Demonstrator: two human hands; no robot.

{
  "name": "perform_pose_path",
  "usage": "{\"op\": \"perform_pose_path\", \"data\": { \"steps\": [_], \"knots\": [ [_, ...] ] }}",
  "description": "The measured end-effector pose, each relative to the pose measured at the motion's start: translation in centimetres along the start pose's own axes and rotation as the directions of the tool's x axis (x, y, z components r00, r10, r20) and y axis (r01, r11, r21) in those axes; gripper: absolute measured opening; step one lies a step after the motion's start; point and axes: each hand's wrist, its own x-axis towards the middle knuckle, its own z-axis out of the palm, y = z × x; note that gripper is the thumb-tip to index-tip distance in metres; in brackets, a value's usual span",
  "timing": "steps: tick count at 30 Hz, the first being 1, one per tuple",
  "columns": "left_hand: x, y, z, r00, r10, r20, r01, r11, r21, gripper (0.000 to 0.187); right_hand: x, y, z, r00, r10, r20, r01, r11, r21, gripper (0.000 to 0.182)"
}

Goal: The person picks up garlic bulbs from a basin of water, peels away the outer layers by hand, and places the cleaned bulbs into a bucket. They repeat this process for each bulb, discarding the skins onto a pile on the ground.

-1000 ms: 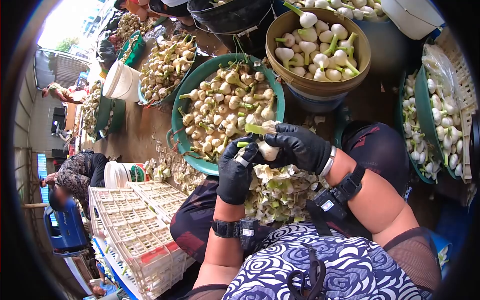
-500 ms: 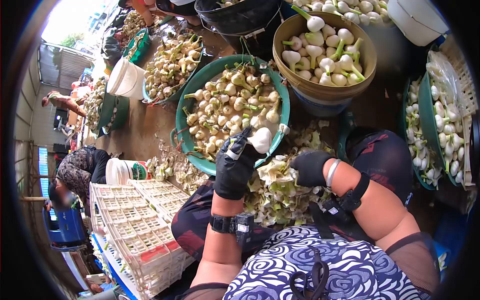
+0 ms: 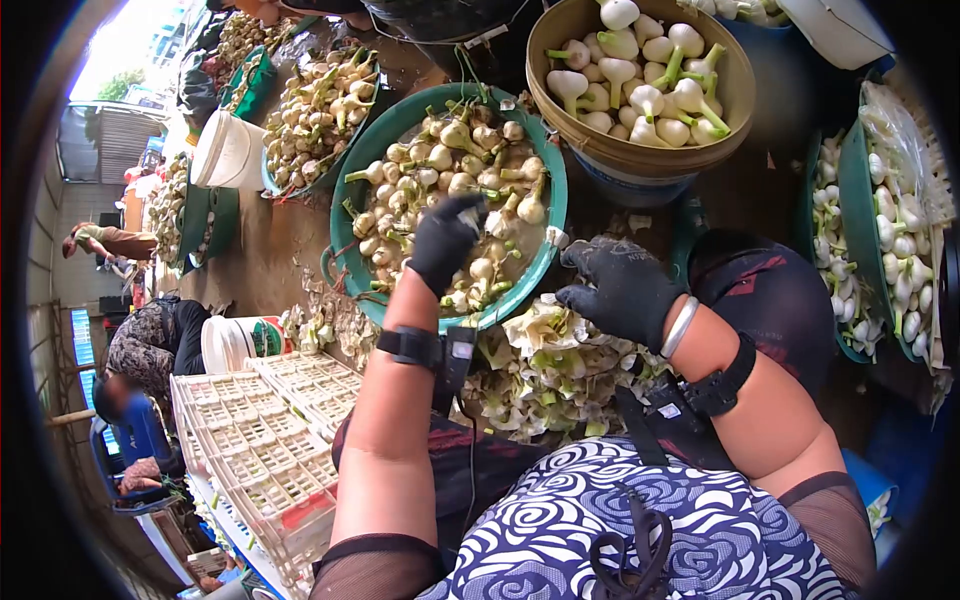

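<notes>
At centre, the left hand (image 3: pixel 449 240) is reaching over garlic (image 3: pixel 462 184), grip unclear; the right hand (image 3: pixel 618 290) is hovering half-curled, empty.

Brown floor (image 3: pixel 287 232), bearing a round green tub (image 3: pixel 556 185); scattered papery peelings (image 3: pixel 345 322) beside it; and, farther left, a white bucket (image 3: pixel 228 344) tipped on its side. Larger peeling heap (image 3: pixel 545 375) near the tub — its underside hidden from view.
</notes>
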Motion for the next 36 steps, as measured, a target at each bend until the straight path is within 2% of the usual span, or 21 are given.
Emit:
{"op": "perform_pose_path", "data": {
  "steps": [1, 2, 3, 4, 8, 10, 12, 15, 17, 18, 20, 22, 23, 24, 26, 27, 28, 32, 34, 35, 36],
  "knots": [
    [-1.5, -1.5, 1.4, 0.994, -0.085, 0.067, 0.053, 0.920, 0.388, 0.027, -0.3, 0.1, 0.3, 0.994, -0.068, -0.085, 0.069, 0.998, 0.002, 0.023],
    [-2.4, -5.6, 2.7, 0.981, -0.139, 0.139, 0.066, 0.899, 0.433, 0.032, -0.4, 0.2, 0.5, 0.977, -0.135, -0.165, 0.136, 0.991, -0.003, 0.024],
    [-3.1, -6.0, 3.7, 0.960, -0.208, 0.188, 0.077, 0.841, 0.536, 0.034, -0.4, -0.3, -0.5, 0.999, -0.024, 0.022, 0.024, 1.000, 0.015, 0.040],
    [-3.5, -6.2, 4.8, 0.934, -0.275, 0.229, 0.072, 0.773, 0.630, 0.036, -0.3, -0.2, -0.3, 0.999, -0.016, 0.029, 0.015, 1.000, 0.013, 0.040],
    [-1.9, -7.6, 7.3, 0.897, -0.354, 0.265, 0.041, 0.665, 0.746, 0.034, -0.3, 0.1, 0.2, 0.994, 0.069, 0.090, -0.066, 0.997, -0.043, 0.040],
    [-0.6, -8.7, 7.7, 0.851, -0.451, 0.270, 0.054, 0.586, 0.809, 0.028, -0.2, 0.7, 0.9, 0.996, -0.066, -0.064, 0.062, 0.997, -0.051, 0.031],
    [-0.2, -9.7, 6.7, 0.837, -0.470, 0.278, 0.073, 0.601, 0.796, 0.026, 0.1, 0.9, 0.9, 0.997, -0.055, -0.048, 0.053, 0.998, -0.045, 0.032],
    [-1.7, -11.0, 4.5, 0.951, -0.286, 0.116, 0.194, 0.846, 0.496, 0.023, 0.2, 0.9, 1.2, 0.996, -0.048, -0.079, 0.043, 0.998, -0.055, 0.032],
    [-2.8, -8.1, 2.7, 0.922, -0.356, 0.153, 0.354, 0.934, 0.042, 0.023, 0.5, 0.7, 1.1, 0.999, -0.041, -0.017, 0.040, 0.998, -0.049, 0.035],
    [-3.4, -6.3, 1.6, 0.901, -0.377, 0.214, 0.422, 0.878, -0.227, 0.024, 0.7, 0.6, 1.6, 0.999, -0.051, -0.019, 0.050, 0.998, -0.049, 0.035],
    [-5.3, 0.5, -0.1, 0.913, -0.289, 0.287, 0.402, 0.746, -0.531, 0.024, 1.3, 0.8, 3.1, 0.934, -0.196, -0.299, 0.210, 0.978, 0.016, 0.044],
    [-7.2, 5.6, -1.5, 0.884, -0.203, 0.422, 0.439, 0.672, -0.596, 0.025, 2.3, 0.6, 3.1, 0.929, -0.221, -0.296, 0.256, 0.963, 0.084, 0.053],
    [-8.3, 7.5, -1.9, 0.912, -0.093, 0.399, 0.344, 0.703, -0.622, 0.023, 2.7, 0.4, 3.0, 0.964, -0.149, -0.219, 0.226, 0.895, 0.385, 0.054],
    [-9.4, 7.7, -1.7, 0.967, 0.037, 0.252, 0.121, 0.802, -0.584, 0.029, 3.0, 0.1, 3.0, 0.987, -0.108, -0.119, 0.159, 0.743, 0.650, 0.055],
    [-10.7, 8.8, -1.6, 0.985, 0.172, 0.011, -0.160, 0.938, -0.306, 0.034, 3.3, -0.6, 2.6, 0.995, -0.037, -0.093, 0.099, 0.418, 0.903, 0.053],
    [-10.8, 8.0, -1.5, 0.988, -0.062, 0.143, 0.155, 0.350, -0.924, 0.039, 3.0, -0.9, 2.4, 0.999, 0.039, -0.001, -0.012, 0.331, 0.943, 0.052],
    [-11.2, 7.5, -0.7, 0.993, -0.068, 0.102, 0.119, 0.338, -0.934, 0.041, 2.6, -1.3, 2.0, 0.989, 0.108, 0.101, -0.124, 0.234, 0.964, 0.051],
    [-12.0, 10.2, 1.4, 0.999, -0.030, -0.027, -0.004, 0.585, -0.811, 0.036, 1.7, -2.6, 1.4, 0.967, -0.011, 0.254, -0.236, 0.329, 0.914, 0.046],
    [-11.7, 9.9, 1.6, 0.966, 0.223, -0.134, -0.260, 0.827, -0.499, 0.031, 1.5, -2.5, 2.1, 0.988, -0.116, 0.098, -0.027, 0.501, 0.865, 0.048],
    [-11.6, 10.2, 1.6, 0.939, 0.311, -0.149, -0.345, 0.863, -0.370, 0.029, 1.2, -2.7, 2.3, 0.964, -0.208, -0.163, 0.262, 0.676, 0.689, 0.050],
    [-11.5, 10.7, 1.7, 0.994, 0.075, -0.085, -0.113, 0.720, -0.685, 0.026, 1.0, -2.7, 2.1, 0.964, -0.206, -0.168, 0.264, 0.674, 0.690, 0.050]
  ]
}}
